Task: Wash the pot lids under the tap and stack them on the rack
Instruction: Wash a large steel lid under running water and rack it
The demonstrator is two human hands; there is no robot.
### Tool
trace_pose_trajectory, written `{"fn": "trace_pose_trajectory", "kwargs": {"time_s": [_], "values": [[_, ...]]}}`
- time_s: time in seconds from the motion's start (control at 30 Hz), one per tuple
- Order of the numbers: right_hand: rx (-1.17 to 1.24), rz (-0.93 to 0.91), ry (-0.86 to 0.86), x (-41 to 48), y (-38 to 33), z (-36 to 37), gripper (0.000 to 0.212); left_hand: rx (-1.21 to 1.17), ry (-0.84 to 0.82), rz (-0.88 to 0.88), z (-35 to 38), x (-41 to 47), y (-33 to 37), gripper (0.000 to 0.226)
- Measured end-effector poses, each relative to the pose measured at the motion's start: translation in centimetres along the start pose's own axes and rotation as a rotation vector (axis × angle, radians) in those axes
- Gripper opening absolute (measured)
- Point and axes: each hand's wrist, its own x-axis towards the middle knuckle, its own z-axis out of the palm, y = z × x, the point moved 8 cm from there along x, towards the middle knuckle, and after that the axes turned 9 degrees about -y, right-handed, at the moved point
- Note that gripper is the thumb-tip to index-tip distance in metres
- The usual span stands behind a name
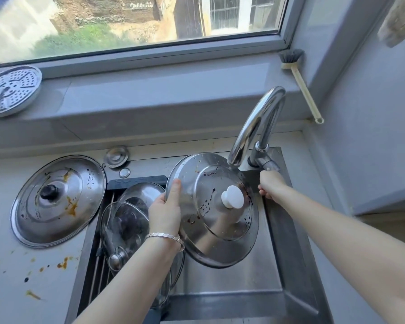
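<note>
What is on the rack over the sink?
A steel lid and, overlapping it, a glass lid with a metal knob. The left forearm covers the rack's near end.

Steel lid (211, 230) over the sink (243, 284)
Left hand (166, 211) grips the tilted steel lid by its rim under the tap (257, 118); right hand (270, 184) seems to hold the lever (267, 163).

Silver lid (204, 220), white knob (232, 196)

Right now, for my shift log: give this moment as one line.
left hand holds white-knob lid over sink | right hand grips tap lever | no water visible
</note>
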Motion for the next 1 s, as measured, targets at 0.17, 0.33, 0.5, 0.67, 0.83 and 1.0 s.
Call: {"fn": "trace_pose_trajectory", "kwargs": {"time_s": [0.17,0.33,0.5,0.67,0.83,1.0], "values": [[0.000,-0.077,0.005,0.4,0.4,0.1,0.026,0.041,-0.023,0.000,0.1,-0.2,-0.3,0.036],[-0.020,-0.091,-0.015,0.5,0.7,-0.2,0.018,0.064,-0.036,-0.009,0.0,-0.5,-0.7,0.038],[-0.049,-0.029,-0.021,-1.2,0.5,-0.4,0.037,0.092,-0.018,-0.014,-0.2,-1.1,-0.9,0.040],[-0.283,-0.562,0.175,-8.7,-3.2,1.6,0.056,0.165,0.012,0.026,-0.1,-2.0,-0.6,0.046],[-0.708,-0.982,-0.169,-17.7,-3.2,10.9,0.081,0.211,-0.008,0.058,1.0,-2.9,-0.9,0.038],[-0.638,-0.662,-0.132,-12.9,-4.3,11.1,0.062,0.208,0.019,0.104,0.8,-3.7,-1.0,0.043]]}}
